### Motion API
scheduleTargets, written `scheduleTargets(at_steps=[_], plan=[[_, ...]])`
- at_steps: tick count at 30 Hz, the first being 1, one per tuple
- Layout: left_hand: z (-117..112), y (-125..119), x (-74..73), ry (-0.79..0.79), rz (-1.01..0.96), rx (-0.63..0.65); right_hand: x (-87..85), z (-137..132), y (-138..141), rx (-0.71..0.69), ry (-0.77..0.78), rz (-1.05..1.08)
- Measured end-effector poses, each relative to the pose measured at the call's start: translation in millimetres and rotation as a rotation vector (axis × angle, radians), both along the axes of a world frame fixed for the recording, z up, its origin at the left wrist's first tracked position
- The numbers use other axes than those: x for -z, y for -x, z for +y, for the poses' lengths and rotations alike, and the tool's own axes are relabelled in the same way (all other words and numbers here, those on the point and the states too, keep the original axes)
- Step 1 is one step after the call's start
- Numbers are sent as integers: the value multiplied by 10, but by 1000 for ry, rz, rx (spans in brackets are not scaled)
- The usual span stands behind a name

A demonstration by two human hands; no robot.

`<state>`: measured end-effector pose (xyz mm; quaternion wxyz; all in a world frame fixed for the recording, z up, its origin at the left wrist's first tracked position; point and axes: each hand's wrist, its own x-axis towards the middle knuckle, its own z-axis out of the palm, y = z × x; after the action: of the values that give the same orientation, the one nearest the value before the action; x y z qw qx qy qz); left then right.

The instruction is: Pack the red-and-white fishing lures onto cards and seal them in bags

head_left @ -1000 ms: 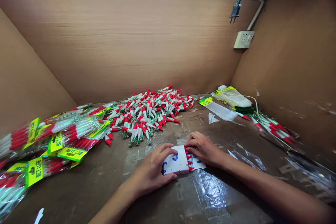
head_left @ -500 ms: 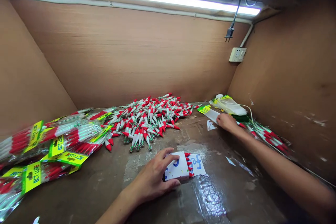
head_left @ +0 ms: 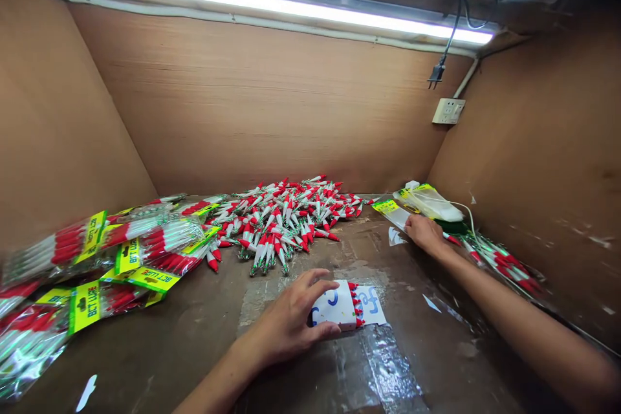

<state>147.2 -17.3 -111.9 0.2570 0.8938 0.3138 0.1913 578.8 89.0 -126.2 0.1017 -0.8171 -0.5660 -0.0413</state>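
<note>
My left hand (head_left: 291, 323) rests on a white card holder (head_left: 334, 306) with blue letters, fingers curled over its left end. A row of red lure tips (head_left: 356, 305) sticks out of its right side, over a white card (head_left: 373, 305). My right hand (head_left: 424, 233) is stretched to the far right, fingers down on a clear bag with a yellow header (head_left: 394, 211). A big heap of loose red-and-white lures (head_left: 284, 217) lies at the back of the brown tabletop (head_left: 184, 343).
Packed bags with yellow-green labels (head_left: 107, 259) are piled on the left. More empty bags (head_left: 429, 200) and several lures (head_left: 499, 257) lie along the right wall. Wooden walls close in three sides; a socket (head_left: 447, 110) and a hanging plug (head_left: 436, 72) are at the right corner.
My right hand left the card holder and reached to the clear bag at the right, where it now stays. My left hand kept its place on the holder. The view tilted up.
</note>
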Motion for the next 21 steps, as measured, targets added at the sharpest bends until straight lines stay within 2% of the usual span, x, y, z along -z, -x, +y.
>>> scheduleTargets(at_steps=[4,7,9,10,11,12,14,16,17,18,21], plan=[[4,8,9,-92,-68,1,-306,-33,77,-20,-90,54],[-25,-11,-45,-263,-128,-54,-526,-204,403,-172,-168,70],[-62,-26,-113,-404,-155,-102,-648,-418,759,-398,-148,146],[-81,-30,-149,-468,-165,-113,-706,-544,957,-630,-78,283],[-98,-32,-185,-519,-171,-114,-761,-670,1153,-831,10,446],[-111,-30,-217,-553,-173,-108,-814,-786,1337,-974,110,600],[-116,-17,-264,-552,-169,-87,-896,-945,1636,-1157,338,816],[-90,6,-283,-444,-177,-101,-919,-980,1823,-1209,467,979],[-66,23,-281,-355,-194,-127,-903,-956,1875,-1192,452,1048],[-36,43,-275,-248,-218,-163,-868,-914,1906,-1147,377,1101],[84,128,-242,84,-325,-285,-674,-790,1904,-894,-46,1092]])
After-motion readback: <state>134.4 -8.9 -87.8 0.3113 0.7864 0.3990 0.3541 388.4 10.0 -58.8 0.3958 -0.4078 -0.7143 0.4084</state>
